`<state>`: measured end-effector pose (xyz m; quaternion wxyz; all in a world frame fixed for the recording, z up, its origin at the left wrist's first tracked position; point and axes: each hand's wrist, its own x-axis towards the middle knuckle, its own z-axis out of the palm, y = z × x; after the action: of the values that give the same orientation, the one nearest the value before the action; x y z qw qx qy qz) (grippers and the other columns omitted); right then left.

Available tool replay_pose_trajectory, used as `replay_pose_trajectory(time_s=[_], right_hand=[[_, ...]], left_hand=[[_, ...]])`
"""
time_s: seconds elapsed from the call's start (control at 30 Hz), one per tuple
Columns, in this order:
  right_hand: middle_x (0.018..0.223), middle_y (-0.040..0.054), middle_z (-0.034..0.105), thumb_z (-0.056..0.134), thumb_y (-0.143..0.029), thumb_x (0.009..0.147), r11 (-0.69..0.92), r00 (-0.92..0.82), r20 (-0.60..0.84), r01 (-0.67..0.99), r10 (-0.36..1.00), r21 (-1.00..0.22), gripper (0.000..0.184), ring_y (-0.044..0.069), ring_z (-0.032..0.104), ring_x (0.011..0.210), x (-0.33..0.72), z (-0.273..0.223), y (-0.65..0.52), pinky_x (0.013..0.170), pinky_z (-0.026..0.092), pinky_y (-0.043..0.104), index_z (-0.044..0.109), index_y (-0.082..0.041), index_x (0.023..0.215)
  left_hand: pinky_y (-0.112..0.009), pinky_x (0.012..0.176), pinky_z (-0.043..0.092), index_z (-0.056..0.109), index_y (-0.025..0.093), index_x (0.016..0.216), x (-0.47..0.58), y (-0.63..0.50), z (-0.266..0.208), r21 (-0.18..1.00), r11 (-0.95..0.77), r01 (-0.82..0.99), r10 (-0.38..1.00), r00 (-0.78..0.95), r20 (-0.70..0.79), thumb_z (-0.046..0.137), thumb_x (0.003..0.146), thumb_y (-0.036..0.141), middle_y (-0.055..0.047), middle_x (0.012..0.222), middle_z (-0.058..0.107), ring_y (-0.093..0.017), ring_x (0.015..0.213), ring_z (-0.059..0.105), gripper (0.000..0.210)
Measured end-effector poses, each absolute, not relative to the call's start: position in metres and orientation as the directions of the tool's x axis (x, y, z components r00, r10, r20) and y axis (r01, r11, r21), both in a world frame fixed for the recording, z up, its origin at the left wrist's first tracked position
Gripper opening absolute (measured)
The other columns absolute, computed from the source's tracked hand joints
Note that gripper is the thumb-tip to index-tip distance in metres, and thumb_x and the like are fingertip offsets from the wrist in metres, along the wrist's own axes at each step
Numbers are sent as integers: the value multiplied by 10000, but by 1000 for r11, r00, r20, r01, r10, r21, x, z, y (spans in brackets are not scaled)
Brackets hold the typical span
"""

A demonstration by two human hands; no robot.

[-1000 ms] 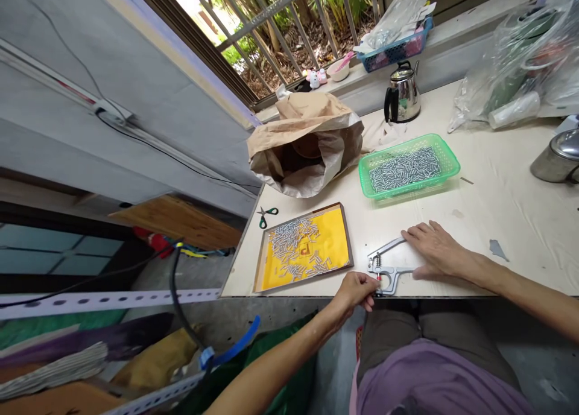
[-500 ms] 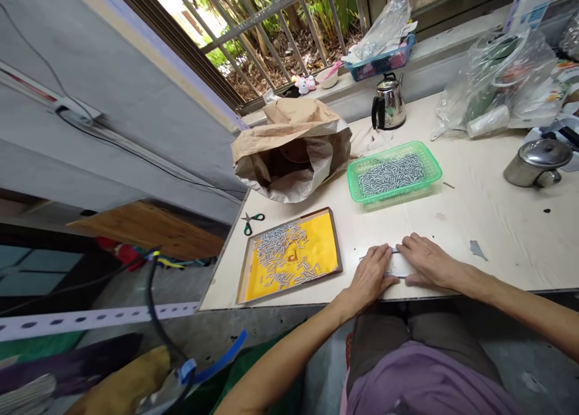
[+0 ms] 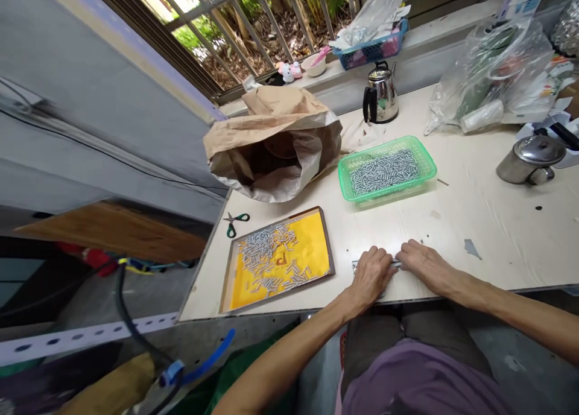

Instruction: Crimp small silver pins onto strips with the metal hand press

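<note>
A thin grey metal strip [image 3: 355,263] lies along the table near its front edge, mostly covered by my hands. My left hand [image 3: 373,272] is closed over it, the strip's left end showing past the knuckles. My right hand [image 3: 421,263] pinches its other end, fingertips close to my left hand. What lies beneath the left palm is hidden. To the left, a shallow tray [image 3: 326,240] lined with yellow holds many small metal pins [image 3: 260,249]. Beyond my hands, a green plastic basket [image 3: 386,195] contains more of these pins.
An open brown paper bag [image 3: 275,119] rests behind the tray. Scissors [image 3: 236,219] lie at the left edge. A steel kettle [image 3: 384,95], a lidded steel pot [image 3: 527,164] and plastic-bagged items [image 3: 488,77] stand toward the back and right. A grey scrap [image 3: 473,248] lies right of my hands.
The two parallel strip edges that showed between my hands now appear as one narrow strip. My right hand's thumb has moved up from the front edge. The view has shifted slightly right.
</note>
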<state>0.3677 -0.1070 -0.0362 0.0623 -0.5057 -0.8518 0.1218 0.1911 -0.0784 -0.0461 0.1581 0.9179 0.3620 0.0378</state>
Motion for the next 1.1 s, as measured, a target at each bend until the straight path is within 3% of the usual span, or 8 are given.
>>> replay_pose_trajectory(time_s=[0.13, 0.23, 0.33, 0.43, 0.6, 0.77, 0.93, 1.1], right_hand=[[772, 37, 575, 526, -77, 853, 460, -476, -7, 853, 879, -249, 167, 184, 529, 778, 367, -36, -104, 651, 407, 279, 573, -189, 739], [886, 65, 599, 600, -106, 802, 480, -487, 40, 841, 873, -249, 125, 211, 535, 867, 372, -36, -97, 726, 441, 309, 597, -175, 906], [1091, 124, 585, 713, -234, 720, 542, -558, 43, 780, 828, -314, 466, 264, 522, 1014, 386, -37, -83, 827, 455, 379, 545, -152, 1147], [1152, 150, 572, 664, -370, 773, 569, -615, 1, 729, 789, -382, 536, 279, 522, 1057, 399, -39, -68, 849, 451, 398, 507, -140, 1231], [962, 106, 630, 517, -186, 862, 469, -483, 15, 842, 875, -266, 152, 236, 535, 908, 388, -33, -51, 768, 421, 346, 616, -149, 971], [914, 95, 641, 497, -129, 873, 446, -452, -20, 886, 892, -125, 152, 228, 516, 870, 350, -15, -43, 740, 361, 352, 643, -164, 897], [916, 57, 614, 568, -202, 863, 800, -819, -15, 564, 574, -203, 129, 202, 469, 857, 305, -17, -61, 668, 311, 313, 669, -231, 787], [765, 55, 561, 521, -87, 819, 912, -907, 112, 393, 406, -122, 230, 193, 433, 767, 282, -41, -69, 611, 286, 325, 585, -196, 627]], left_hand=[[-340, 721, 472, 547, 184, 831, 195, -76, -47, 308, -671, 674, 696, 716, -53, 519, 902, 287, -59, 843, 564, -223, 876, 532, 128], [-389, 774, 496, 548, 170, 1009, 196, -81, -48, 298, -647, 702, 734, 679, -6, 530, 894, 303, -92, 959, 596, -247, 933, 551, 177], [-461, 924, 467, 464, 122, 1216, 197, -98, -55, 289, -622, 728, 780, 611, 138, 509, 900, 265, -172, 1224, 542, -294, 1137, 513, 349], [-475, 1037, 405, 439, 98, 1268, 199, -124, -64, 310, -643, 700, 766, 597, 240, 447, 920, 211, -193, 1360, 466, -302, 1290, 416, 366], [-512, 1072, 373, 442, 104, 1298, 204, -151, -73, 403, -677, 616, 729, 635, 255, 461, 928, 355, -174, 1341, 514, -298, 1314, 409, 447], [-557, 1079, 336, 427, 77, 1319, 206, -148, -77, 447, -678, 583, 725, 629, 279, 451, 928, 393, -192, 1331, 516, -322, 1313, 404, 503], [-446, 945, 483, 514, 106, 1233, 201, -158, -67, 461, -729, 505, 664, 686, 298, 481, 918, 388, -161, 1151, 622, -286, 1124, 561, 424], [-257, 756, 506, 629, 150, 895, 143, -158, -39, 337, -823, 457, 567, 676, 471, 454, 932, 216, -53, 832, 654, -146, 777, 592, 191]])
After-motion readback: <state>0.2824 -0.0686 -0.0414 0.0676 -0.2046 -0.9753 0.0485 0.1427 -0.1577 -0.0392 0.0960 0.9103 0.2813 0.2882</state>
